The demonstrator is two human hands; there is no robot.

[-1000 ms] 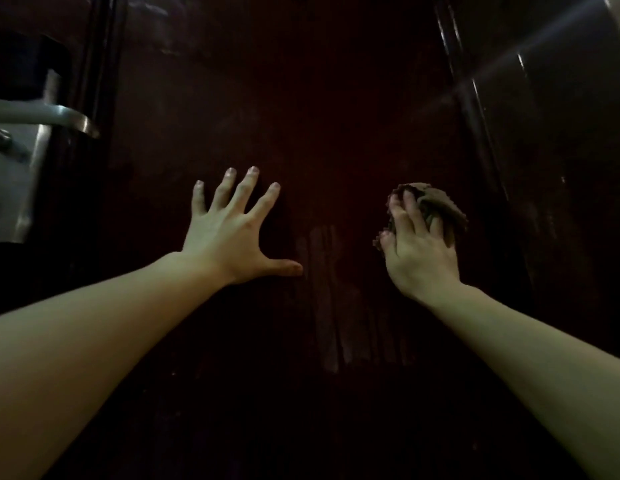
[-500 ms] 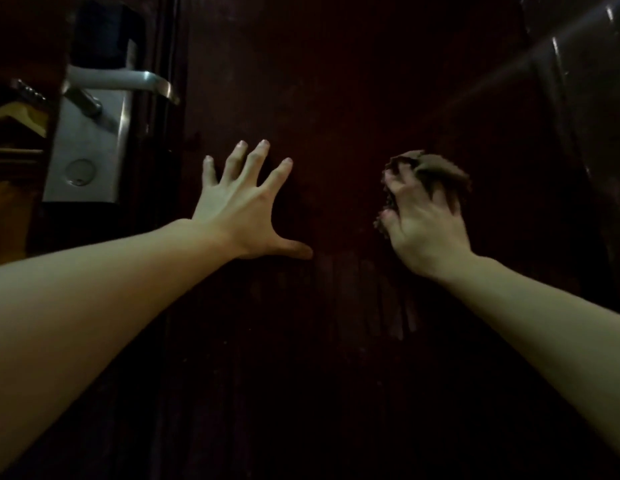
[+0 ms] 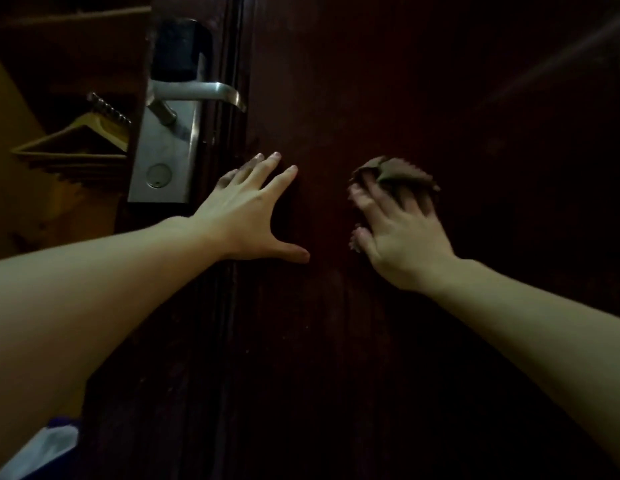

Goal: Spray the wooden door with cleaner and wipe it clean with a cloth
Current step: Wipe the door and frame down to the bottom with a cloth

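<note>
The dark wooden door [image 3: 440, 98] fills the middle and right of the head view. My left hand [image 3: 253, 216] presses flat on it with fingers spread, its fingertips close to the door's left edge. To the right, my right hand [image 3: 402, 244] holds a bunched brown cloth [image 3: 402, 174] against the door, fingers bent over it. The cloth sticks out above the fingertips and beside the thumb. The right fingers are blurred. No spray bottle is in view.
A silver lever handle [image 3: 197, 90] and its lock plate [image 3: 163, 161] sit on the door's left edge, just above my left hand. Wooden hangers [image 3: 76, 140] hang beyond the door on the left. A white and blue thing [image 3: 42, 448] lies at bottom left.
Both hands have slid left across the door toward the handle side, the right one taking the cloth with it. The view has turned left, showing the lock plate and hangers.
</note>
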